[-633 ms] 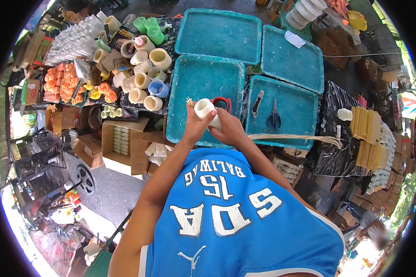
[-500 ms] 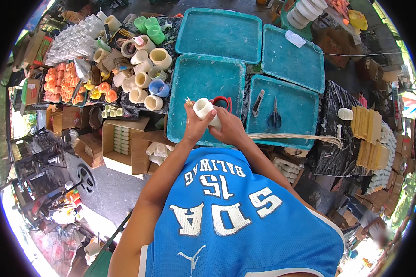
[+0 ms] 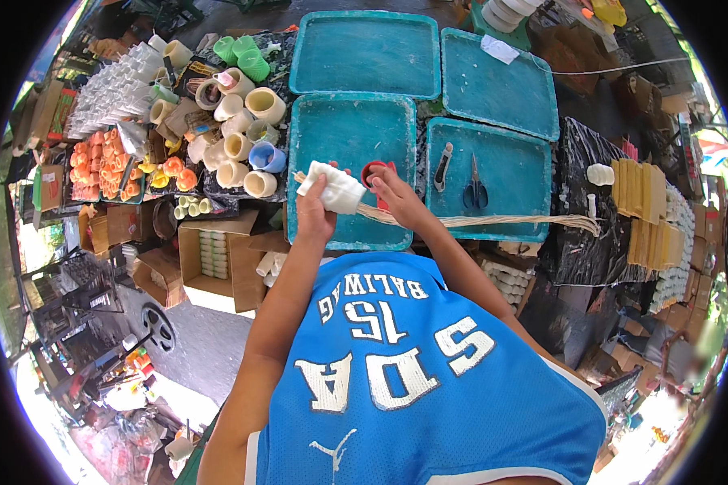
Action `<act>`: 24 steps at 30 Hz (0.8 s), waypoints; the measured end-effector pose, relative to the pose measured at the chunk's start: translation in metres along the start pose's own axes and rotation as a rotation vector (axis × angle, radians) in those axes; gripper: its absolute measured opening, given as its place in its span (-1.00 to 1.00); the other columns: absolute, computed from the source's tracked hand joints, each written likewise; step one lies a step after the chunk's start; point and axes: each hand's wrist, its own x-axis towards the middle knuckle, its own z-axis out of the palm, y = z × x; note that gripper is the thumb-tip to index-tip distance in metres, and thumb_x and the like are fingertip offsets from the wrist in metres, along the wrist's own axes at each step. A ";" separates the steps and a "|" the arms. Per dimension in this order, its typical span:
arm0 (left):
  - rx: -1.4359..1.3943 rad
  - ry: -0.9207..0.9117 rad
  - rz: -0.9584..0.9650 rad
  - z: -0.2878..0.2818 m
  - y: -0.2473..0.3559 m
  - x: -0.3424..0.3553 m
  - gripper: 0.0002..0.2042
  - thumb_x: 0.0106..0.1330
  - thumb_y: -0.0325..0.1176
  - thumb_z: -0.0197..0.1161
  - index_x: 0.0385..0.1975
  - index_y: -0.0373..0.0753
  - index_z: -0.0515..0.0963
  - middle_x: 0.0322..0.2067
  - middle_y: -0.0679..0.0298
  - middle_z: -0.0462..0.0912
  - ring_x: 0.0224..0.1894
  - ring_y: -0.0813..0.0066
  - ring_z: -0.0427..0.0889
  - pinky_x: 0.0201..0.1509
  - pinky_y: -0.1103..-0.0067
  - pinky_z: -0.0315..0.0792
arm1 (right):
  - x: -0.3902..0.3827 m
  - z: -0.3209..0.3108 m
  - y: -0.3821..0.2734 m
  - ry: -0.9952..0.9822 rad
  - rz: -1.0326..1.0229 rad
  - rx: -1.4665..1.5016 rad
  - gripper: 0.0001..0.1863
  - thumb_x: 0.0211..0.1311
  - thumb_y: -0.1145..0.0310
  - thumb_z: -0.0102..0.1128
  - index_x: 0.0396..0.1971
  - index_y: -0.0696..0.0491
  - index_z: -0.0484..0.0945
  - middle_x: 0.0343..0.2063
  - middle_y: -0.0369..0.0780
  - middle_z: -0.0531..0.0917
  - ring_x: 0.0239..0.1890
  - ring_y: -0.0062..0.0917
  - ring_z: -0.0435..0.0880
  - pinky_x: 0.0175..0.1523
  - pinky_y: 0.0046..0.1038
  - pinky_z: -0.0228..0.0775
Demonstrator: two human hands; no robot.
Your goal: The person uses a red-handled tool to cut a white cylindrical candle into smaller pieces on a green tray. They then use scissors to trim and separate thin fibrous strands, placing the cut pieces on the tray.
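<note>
A white, soft-looking hollow mold (image 3: 332, 187) is held on its side in my left hand (image 3: 315, 208), fingers wrapped around it, above the near-left teal tray. A bundle of pale wick strands (image 3: 493, 220) runs from its right end far to the right; a short tuft shows at its left end. My right hand (image 3: 400, 200) curls its fingers over a red ring-shaped thing (image 3: 370, 171) above the same tray, beside the mold. The hand partly hides it, and its kind does not show.
Teal trays (image 3: 364, 16) cover the table. A cutter knife (image 3: 442, 167) and dark-handled scissors (image 3: 475, 192) lie in the near-right one. Cream cylindrical molds (image 3: 264, 105) crowd the left; yellow sheets (image 3: 635, 194) lie at right. An open cardboard box (image 3: 239, 263) stands at near left.
The mold has turned from opening-up in both hands to lying sideways in my left hand, slightly leftward. My right hand has left it and moved onto the red thing.
</note>
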 end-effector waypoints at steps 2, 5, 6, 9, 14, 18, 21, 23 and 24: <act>-0.034 0.025 -0.063 -0.005 0.009 0.003 -0.65 0.60 -0.32 0.11 0.28 -0.30 0.44 0.18 -0.01 0.60 0.21 0.10 0.65 0.30 0.16 0.58 | 0.002 -0.006 0.004 -0.198 0.193 0.130 -0.45 0.69 0.03 -0.13 0.23 0.22 0.54 -0.20 -0.18 0.66 -0.05 -0.42 0.68 0.19 -0.37 0.46; -0.060 0.058 -0.080 -0.005 0.016 0.003 -0.63 0.63 -0.26 0.10 0.31 -0.28 0.41 0.20 -0.07 0.60 0.26 0.08 0.61 0.36 0.16 0.53 | 0.004 -0.017 -0.002 -0.434 0.315 0.237 -0.41 0.73 -0.01 -0.24 0.12 0.18 0.63 -0.38 -0.30 0.63 -0.30 -0.58 0.59 -0.07 -0.45 0.45; -0.063 0.057 -0.078 -0.006 0.017 0.004 -0.63 0.63 -0.27 0.10 0.31 -0.29 0.42 0.19 -0.07 0.60 0.26 0.08 0.61 0.36 0.15 0.54 | 0.003 -0.018 -0.004 -0.456 0.329 0.243 -0.43 0.73 0.00 -0.23 0.12 0.17 0.63 -0.39 -0.33 0.62 -0.33 -0.61 0.56 -0.12 -0.46 0.44; -0.036 0.049 -0.045 -0.008 0.018 0.006 -0.64 0.62 -0.28 0.10 0.30 -0.30 0.43 0.18 -0.07 0.61 0.23 0.08 0.63 0.34 0.16 0.56 | -0.002 -0.005 -0.007 -0.369 0.197 -0.002 -0.56 0.66 0.08 -0.05 -0.03 0.10 0.71 -0.48 -0.29 0.62 -0.45 -0.55 0.48 -0.26 -0.35 0.36; 0.100 0.026 0.045 0.002 0.024 0.000 -0.65 0.60 -0.30 0.14 0.26 -0.34 0.45 0.14 -0.04 0.63 0.18 0.09 0.68 0.26 0.16 0.62 | -0.009 0.008 -0.011 -0.189 0.111 -0.228 -0.69 0.58 0.17 0.09 -0.14 0.07 0.72 -0.49 -0.15 0.63 -0.43 -0.41 0.58 -0.24 -0.29 0.39; 0.136 0.015 0.122 0.005 0.021 -0.003 -0.67 0.59 -0.34 0.16 0.23 -0.35 0.46 0.08 0.02 0.64 0.15 0.10 0.70 0.20 0.15 0.66 | -0.014 0.014 -0.011 -0.125 0.128 -0.276 -0.70 0.56 0.17 0.09 -0.17 0.05 0.71 -0.45 -0.11 0.67 -0.39 -0.32 0.65 -0.21 -0.26 0.42; 0.159 -0.018 0.146 0.008 0.020 -0.003 -0.68 0.59 -0.36 0.16 0.22 -0.36 0.47 0.07 0.04 0.65 0.15 0.10 0.70 0.18 0.15 0.67 | -0.013 0.018 0.000 -0.110 0.081 -0.254 -0.69 0.57 0.18 0.08 -0.18 0.09 0.69 -0.45 -0.10 0.67 -0.38 -0.30 0.66 -0.20 -0.25 0.43; 0.170 -0.039 0.163 0.008 0.020 -0.003 -0.68 0.58 -0.37 0.15 0.23 -0.36 0.47 0.07 0.04 0.65 0.15 0.10 0.70 0.18 0.16 0.67 | -0.012 0.019 -0.002 -0.145 0.116 -0.213 -0.68 0.57 0.18 0.07 -0.20 0.12 0.66 -0.45 -0.09 0.67 -0.37 -0.29 0.66 -0.20 -0.25 0.44; 0.172 -0.037 0.167 0.008 0.020 -0.003 -0.68 0.58 -0.37 0.16 0.23 -0.36 0.47 0.07 0.04 0.65 0.16 0.10 0.70 0.18 0.16 0.67 | -0.011 0.020 -0.003 -0.162 0.133 -0.192 -0.68 0.57 0.19 0.06 -0.20 0.14 0.65 -0.45 -0.09 0.67 -0.37 -0.29 0.66 -0.20 -0.25 0.44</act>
